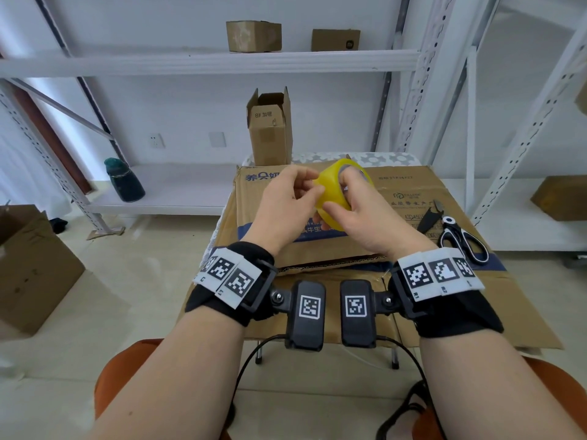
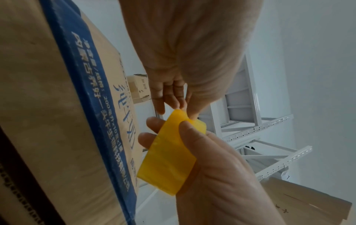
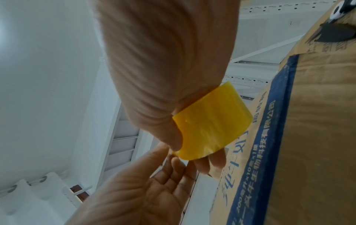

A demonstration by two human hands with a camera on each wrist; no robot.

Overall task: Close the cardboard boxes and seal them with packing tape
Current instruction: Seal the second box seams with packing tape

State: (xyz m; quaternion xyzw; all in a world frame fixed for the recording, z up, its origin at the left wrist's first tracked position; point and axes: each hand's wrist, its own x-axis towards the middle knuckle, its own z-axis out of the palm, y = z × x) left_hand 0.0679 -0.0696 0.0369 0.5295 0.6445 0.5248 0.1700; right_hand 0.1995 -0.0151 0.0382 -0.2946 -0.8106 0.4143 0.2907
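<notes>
A yellow roll of packing tape (image 1: 330, 185) is held in the air over a flat cardboard box with blue print (image 1: 254, 204) on the table. My right hand (image 1: 341, 195) grips the roll, thumb on its outer face and fingers reaching into the core. In the right wrist view the tape roll (image 3: 210, 124) sits under that palm. My left hand (image 1: 313, 188) meets the roll's left edge, and its fingertips (image 2: 180, 108) pinch at the rim of the tape roll (image 2: 167, 159). No loose tape end shows. A small open box (image 1: 270, 128) stands upright at the table's far edge.
Black-and-white scissors (image 1: 460, 236) and small black snips (image 1: 428, 217) lie on the cardboard at the right. White shelving behind holds two closed boxes (image 1: 254, 36), a dark bottle (image 1: 124, 179) at the left and another box (image 1: 562, 198) at the right. A large box (image 1: 28, 265) stands on the floor at the left.
</notes>
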